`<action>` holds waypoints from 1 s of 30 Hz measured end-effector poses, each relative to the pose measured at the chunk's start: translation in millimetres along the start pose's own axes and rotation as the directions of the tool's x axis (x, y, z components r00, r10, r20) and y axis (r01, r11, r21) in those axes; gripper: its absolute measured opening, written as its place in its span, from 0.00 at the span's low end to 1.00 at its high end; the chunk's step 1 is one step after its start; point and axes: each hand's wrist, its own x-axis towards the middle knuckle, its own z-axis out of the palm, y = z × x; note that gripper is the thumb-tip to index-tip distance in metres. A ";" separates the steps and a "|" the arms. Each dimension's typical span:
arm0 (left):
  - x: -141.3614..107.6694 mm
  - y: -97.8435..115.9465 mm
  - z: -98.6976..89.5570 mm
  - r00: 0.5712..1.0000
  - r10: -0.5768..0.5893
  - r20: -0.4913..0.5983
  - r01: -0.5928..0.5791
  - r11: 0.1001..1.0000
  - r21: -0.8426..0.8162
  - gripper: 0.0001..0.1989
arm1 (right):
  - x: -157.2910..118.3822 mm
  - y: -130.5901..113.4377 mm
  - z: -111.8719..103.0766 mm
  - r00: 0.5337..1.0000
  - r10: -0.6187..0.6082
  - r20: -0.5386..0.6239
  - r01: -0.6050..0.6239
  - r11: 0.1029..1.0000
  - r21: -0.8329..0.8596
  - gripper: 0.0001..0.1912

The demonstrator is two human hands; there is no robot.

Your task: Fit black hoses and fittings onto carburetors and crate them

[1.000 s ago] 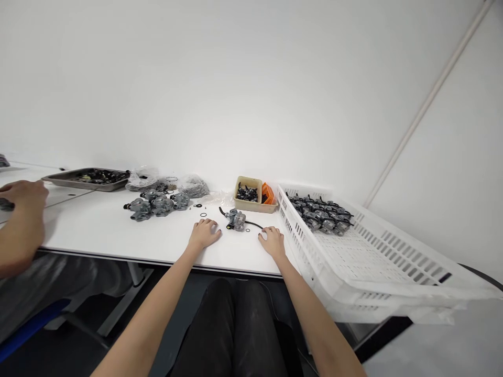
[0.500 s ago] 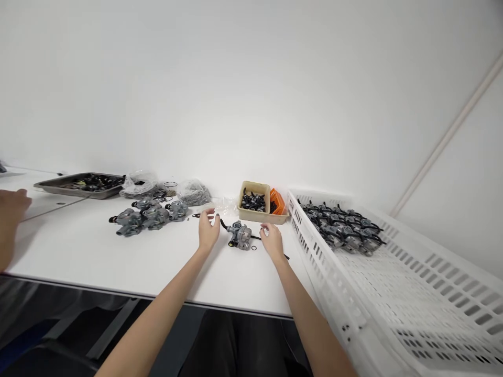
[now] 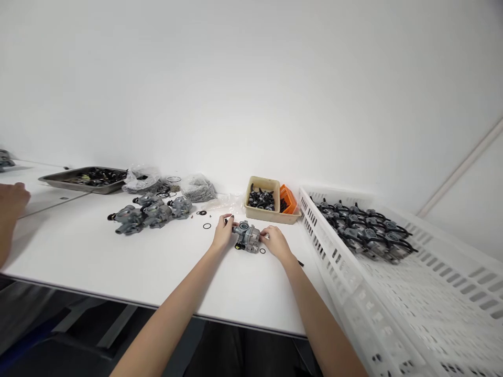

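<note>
While touched | carburetor [image 3: 247, 236] | between left hand [image 3: 223, 232] and right hand [image 3: 275, 243]

No readable lettering shows on the carburetor [image 3: 247, 237] or elsewhere.

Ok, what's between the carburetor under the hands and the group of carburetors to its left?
In the head view: the left hand beside the carburetor, then loose black O-rings on the table, before the group of carburetors.

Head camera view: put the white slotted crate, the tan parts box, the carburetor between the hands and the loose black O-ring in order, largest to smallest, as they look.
Largest first: white slotted crate, tan parts box, carburetor, black O-ring.
</note>
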 end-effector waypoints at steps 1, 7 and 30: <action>-1.0 0.0 0.4 1.000 -0.014 -0.001 0.014 1.000 0.009 0.19 | -2.2 0.2 0.0 1.000 0.000 -0.002 0.000 1.000 0.012 0.07; -6.8 1.3 -0.7 0.999 -0.055 -0.001 0.055 0.995 0.080 0.18 | -11.5 1.5 -2.4 0.990 0.073 -0.116 -0.057 0.988 0.140 0.07; -19.3 14.8 -15.4 0.951 0.293 -0.099 -0.240 0.902 0.359 0.19 | -14.1 -14.1 -29.7 0.982 0.180 -0.049 0.039 0.058 0.998 0.20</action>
